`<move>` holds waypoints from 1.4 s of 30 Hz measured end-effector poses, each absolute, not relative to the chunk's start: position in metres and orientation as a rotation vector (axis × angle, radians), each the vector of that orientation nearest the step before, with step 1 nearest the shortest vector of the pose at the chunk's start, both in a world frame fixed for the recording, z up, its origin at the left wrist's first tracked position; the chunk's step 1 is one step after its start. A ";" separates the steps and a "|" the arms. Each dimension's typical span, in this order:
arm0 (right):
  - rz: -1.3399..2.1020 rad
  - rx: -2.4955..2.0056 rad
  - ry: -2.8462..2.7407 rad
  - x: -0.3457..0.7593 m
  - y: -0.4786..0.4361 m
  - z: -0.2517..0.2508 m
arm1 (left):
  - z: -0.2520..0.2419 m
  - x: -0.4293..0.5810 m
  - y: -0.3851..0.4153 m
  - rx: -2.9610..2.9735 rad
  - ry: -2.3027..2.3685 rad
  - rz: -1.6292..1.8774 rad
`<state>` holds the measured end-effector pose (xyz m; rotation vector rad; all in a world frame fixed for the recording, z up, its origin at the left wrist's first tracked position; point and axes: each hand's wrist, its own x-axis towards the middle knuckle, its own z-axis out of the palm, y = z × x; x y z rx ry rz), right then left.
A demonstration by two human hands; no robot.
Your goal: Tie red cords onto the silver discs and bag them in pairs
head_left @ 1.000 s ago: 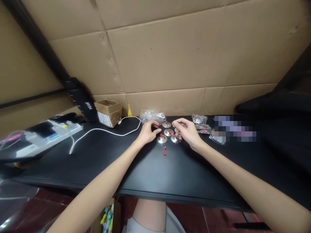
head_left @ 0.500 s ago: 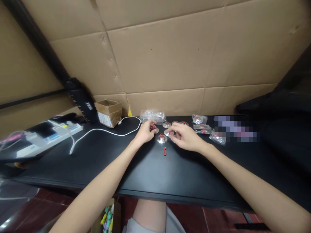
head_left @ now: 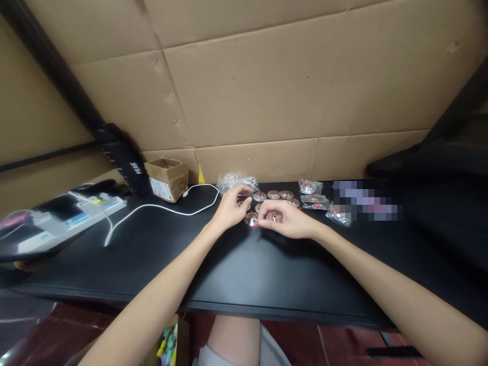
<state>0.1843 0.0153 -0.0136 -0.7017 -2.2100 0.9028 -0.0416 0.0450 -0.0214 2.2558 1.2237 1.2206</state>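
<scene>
The one word that can be read is "PEAK", in light capitals set aslant on the side of the black container at the far left. Small marks also run along its left edge, too small to make out. The box just right of it carries a white label whose print is too fine to read. At the far right, a patch is pixelated past reading.

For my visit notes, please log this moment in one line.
left hand: open, near finger cymbals | right hand: curled, hold unclear | bagged cymbals: farther right
</scene>
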 end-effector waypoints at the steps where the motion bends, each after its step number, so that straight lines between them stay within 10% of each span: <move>1: 0.935 -0.756 -2.051 0.187 0.019 -0.012 | -0.019 -0.039 0.041 2.309 1.189 1.207; 9: 0.685 -1.040 -1.139 0.209 0.055 -0.021 | -0.018 -0.014 0.009 2.722 0.931 0.655; 42: 0.627 -1.104 -1.301 0.196 0.053 -0.040 | -0.010 -0.016 0.007 2.724 0.753 0.525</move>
